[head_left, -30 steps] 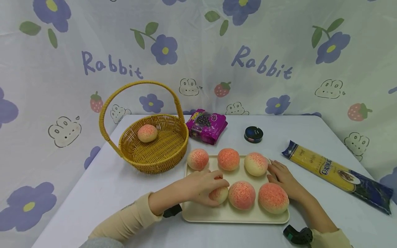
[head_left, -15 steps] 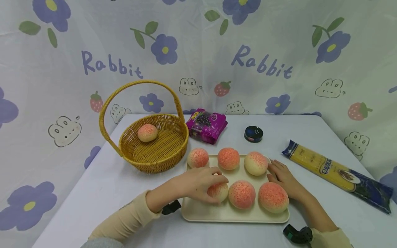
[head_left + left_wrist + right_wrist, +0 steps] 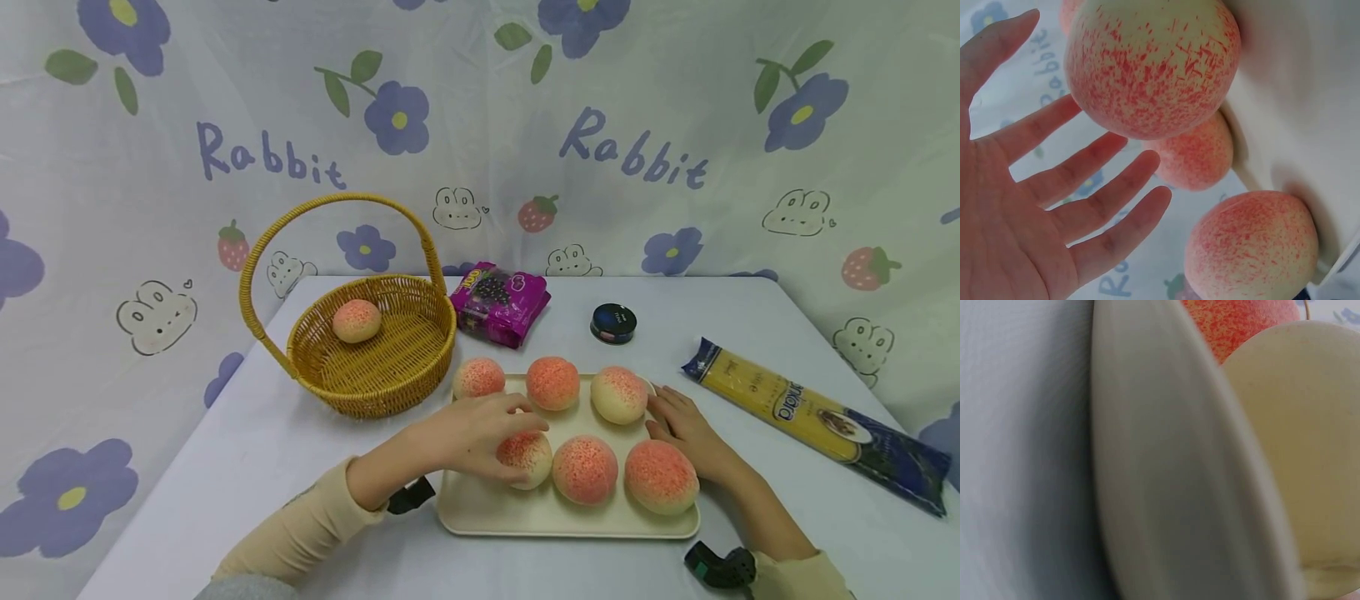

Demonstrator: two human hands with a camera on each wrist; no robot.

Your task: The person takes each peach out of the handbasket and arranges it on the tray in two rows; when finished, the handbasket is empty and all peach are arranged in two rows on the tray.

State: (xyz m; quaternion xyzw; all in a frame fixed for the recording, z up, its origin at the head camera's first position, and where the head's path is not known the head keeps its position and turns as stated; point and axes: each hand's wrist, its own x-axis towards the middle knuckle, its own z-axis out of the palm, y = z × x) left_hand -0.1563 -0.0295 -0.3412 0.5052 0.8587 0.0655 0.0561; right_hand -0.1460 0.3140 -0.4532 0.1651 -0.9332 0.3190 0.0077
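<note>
Several pinkish-cream peaches lie on a cream rectangular tray [image 3: 570,525], in a back and a front row. My left hand [image 3: 476,437] is at the left of the front-left peach [image 3: 527,460]. In the left wrist view its fingers [image 3: 1094,215] are spread and the thumb stands apart, with the large peach [image 3: 1154,69] just beyond the fingertips; whether they touch it I cannot tell. My right hand [image 3: 693,437] rests at the tray's right edge, fingers extended by the back-right peach [image 3: 618,396]. The right wrist view shows mostly the tray's side [image 3: 1166,456].
A wicker basket [image 3: 382,392] with a tall handle and one peach [image 3: 357,321] inside stands at the back left. Beside it lies a purple snack packet [image 3: 500,304]. A round dark tin [image 3: 613,323] sits behind the tray, and a long pasta packet [image 3: 813,417] lies at the right.
My left hand has drawn slightly left and away from me, so more of the front-left peach shows. The right hand and the tray have stayed in place.
</note>
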